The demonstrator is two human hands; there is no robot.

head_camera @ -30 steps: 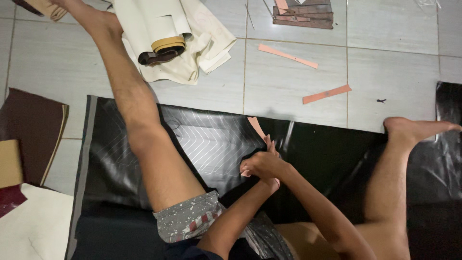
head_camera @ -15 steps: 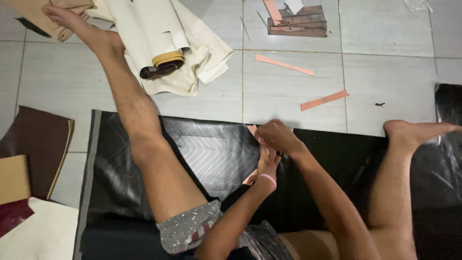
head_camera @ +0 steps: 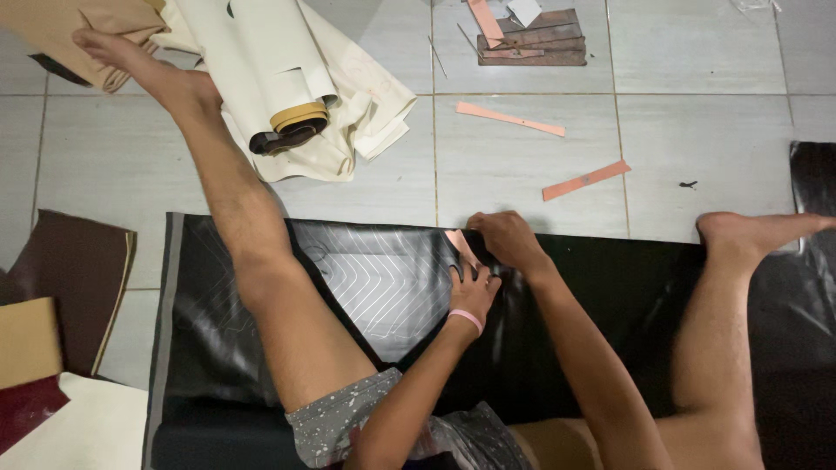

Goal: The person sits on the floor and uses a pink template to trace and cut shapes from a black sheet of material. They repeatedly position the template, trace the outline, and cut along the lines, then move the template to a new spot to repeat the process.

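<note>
Head view looks down on a person who sits on the tiled floor (head_camera: 714,130) with both legs spread wide. Between the legs lies one black sheet (head_camera: 610,313) of leather-like material, with white chevron lines drawn on a part of it. Its far edge runs straight across the tiles, and its left edge shows a grey border. Beyond the far edge the tiles are mostly free, so there is open room in front of the hands.

On that edge of the sheet lies one small pink strip (head_camera: 459,245), a template piece. The left hand (head_camera: 475,292) presses flat on it with fingers spread open, holding nothing, and a pink band sits on the wrist. The right hand (head_camera: 505,239) is curled closed with fingertips at the strip's top end; I cannot tell if it pinches something small.

On the free tiles I count two more pink strips (head_camera: 512,119), well apart from the sheet. One stack of brown wooden pieces (head_camera: 531,39) stands at the top. One pile of cream rolled material (head_camera: 296,87) lies by the left foot. At the left border lie a few flat pieces, dark brown (head_camera: 70,278), tan and cream.
</note>
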